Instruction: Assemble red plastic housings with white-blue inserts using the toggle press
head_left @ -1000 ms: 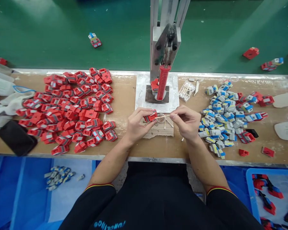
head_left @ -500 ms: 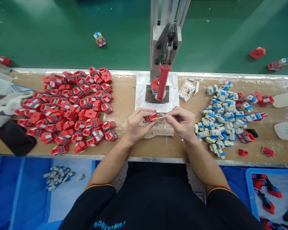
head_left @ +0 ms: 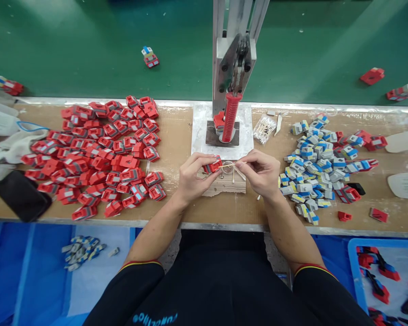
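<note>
Both hands worked close together: left hand (head_left: 194, 174) pinched a red housing (head_left: 213, 166) steady while right hand (head_left: 261, 173) guided what looked like a thin wooden stick (head_left: 228, 166) squarely into it.

The press (head_left: 231, 90) stands behind both hands, between two heaps of parts.

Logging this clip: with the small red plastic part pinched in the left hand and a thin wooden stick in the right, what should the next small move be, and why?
Probably ease the thin wooden stick a little further into the small red plastic part. The left hand pinches the part steady above the wooden block, while the right hand grips the stick, whose tip already meets the part's side.
</note>
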### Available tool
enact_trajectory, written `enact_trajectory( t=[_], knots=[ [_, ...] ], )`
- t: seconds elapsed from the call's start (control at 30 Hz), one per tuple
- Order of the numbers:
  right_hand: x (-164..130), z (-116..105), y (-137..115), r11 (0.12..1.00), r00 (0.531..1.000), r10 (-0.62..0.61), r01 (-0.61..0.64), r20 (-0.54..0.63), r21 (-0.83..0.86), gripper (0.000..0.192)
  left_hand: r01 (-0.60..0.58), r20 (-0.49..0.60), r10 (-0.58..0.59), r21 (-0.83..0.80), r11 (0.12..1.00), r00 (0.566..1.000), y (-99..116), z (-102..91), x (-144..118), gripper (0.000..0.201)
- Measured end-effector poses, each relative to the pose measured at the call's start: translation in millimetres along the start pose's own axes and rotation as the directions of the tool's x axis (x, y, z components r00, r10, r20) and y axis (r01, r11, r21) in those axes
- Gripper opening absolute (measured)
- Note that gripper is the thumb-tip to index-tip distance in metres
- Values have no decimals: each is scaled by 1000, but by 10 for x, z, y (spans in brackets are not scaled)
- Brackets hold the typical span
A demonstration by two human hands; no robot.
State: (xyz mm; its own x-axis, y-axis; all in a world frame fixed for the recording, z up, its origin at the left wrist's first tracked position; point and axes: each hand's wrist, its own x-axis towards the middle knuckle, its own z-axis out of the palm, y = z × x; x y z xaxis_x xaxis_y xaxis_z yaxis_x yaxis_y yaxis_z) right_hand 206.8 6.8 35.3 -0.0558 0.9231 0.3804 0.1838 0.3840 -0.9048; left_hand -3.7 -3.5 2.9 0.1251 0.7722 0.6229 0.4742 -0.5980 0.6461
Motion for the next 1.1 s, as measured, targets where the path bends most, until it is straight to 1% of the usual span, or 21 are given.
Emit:
enact_trajectory(
  t=[0.2, 0.37, 0.43, 0.5, 0.57, 0.6, 0.63, 0.67, 0.7, 0.73, 0.77, 0.8, 0.83, 0.87, 0.9, 0.93, 0.97, 1.0, 1.03, 1.07, 1.1],
  knots=[
    [16, -14, -8, 999, 999, -32, 32, -21, -18, 14, -42, -29, 41, -17, 999, 999, 9, -3, 20, 25],
    [45, -212, 28, 998, 992, -62, 61, -106, -19, 17, -44, -42, 43, -32, 999, 998, 21, -5, 39, 24],
    [63, -285, 63, 993, 997, -69, 66, -27, -100, 16, -42, -53, 39, -60, 997, 998, 22, -9, 44, 25],
    [76, -298, 101, 972, 988, -37, 70, 149, -226, 13, -28, -49, 24, -77, 997, 999, 21, -20, 47, 26],
    [85, -279, 129, 940, 947, 23, 88, 319, -330, 11, -2, -33, -1, -77, 997, 999, 14, -34, 47, 26],
    [89, -281, 138, 930, 928, 41, 100, 371, -354, 11, 15, -24, -17, -78, 997, 1000, 7, -41, 45, 26],
    [94, -303, 144, 926, 922, 47, 105, 385, -364, 13, 36, -18, -38, -83, 996, 999, -2, -46, 42, 27],
    [101, -354, 148, 926, 935, 35, 103, 354, -363, 17, 62, -14, -64, -93, 994, 998, -14, -49, 39, 28],
    [109, -437, 152, 927, 961, 4, 99, 275, -361, 21, 92, -13, -94, -110, 990, 995, -28, -48, 34, 30],
    [117, -548, 156, 925, 987, -39, 95, 156, -369, 23, 123, -15, -127, -135, 983, 992, -42, -43, 29, 32],
    [124, -681, 161, 916, 996, -85, 86, 20, -392, 23, 153, -19, -158, -168, 974, 987, -55, -35, 23, 34],
    [131, -827, 166, 900, 988, -120, 66, -99, -431, 22, 176, -25, -185, -209, 962, 982, -67, -25, 17, 36],
    [134, -974, 171, 878, 976, -133, 34, -174, -477, 20, 194, -32, -208, -251, 948, 978, -77, -13, 12, 38],
    [134, -1113, 173, 852, 974, -113, -6, -195, -524, 18, 206, -36, -226, -292, 934, 973, -85, -1, 7, 39],
    [129, -1234, 169, 821, 984, -59, -47, -166, -569, 16, 217, -40, -243, -329, 919, 969, -91, 10, 4, 39],
    [117, -1331, 159, 790, 995, 26, -76, -92, -609, 13, 224, -46, -257, -361, 905, 965, -97, 19, 1, 39],
    [98, -1401, 140, 762, 992, 125, -88, 12, -642, 11, 230, -53, -271, -389, 892, 961, -103, 27, 0, 39],
    [72, -1441, 114, 738, 967, 223, -83, 126, -670, 9, 236, -59, -285, -414, 879, 957, -111, 33, 0, 39],
    [39, -1453, 81, 713, 924, 309, -67, 226, -698, 9, 241, -65, -297, -436, 867, 953, -121, 38, 0, 39],
    [1, -1438, 47, 681, 875, 382, -48, 298, -731, 12, 243, -70, -306, -452, 858, 949, -131, 41, 1, 39],
    [-40, -1401, 15, 637, 832, 444, -30, 334, -770, 16, 244, -76, -312, -460, 854, 947, -141, 42, 3, 39]
  ],
)
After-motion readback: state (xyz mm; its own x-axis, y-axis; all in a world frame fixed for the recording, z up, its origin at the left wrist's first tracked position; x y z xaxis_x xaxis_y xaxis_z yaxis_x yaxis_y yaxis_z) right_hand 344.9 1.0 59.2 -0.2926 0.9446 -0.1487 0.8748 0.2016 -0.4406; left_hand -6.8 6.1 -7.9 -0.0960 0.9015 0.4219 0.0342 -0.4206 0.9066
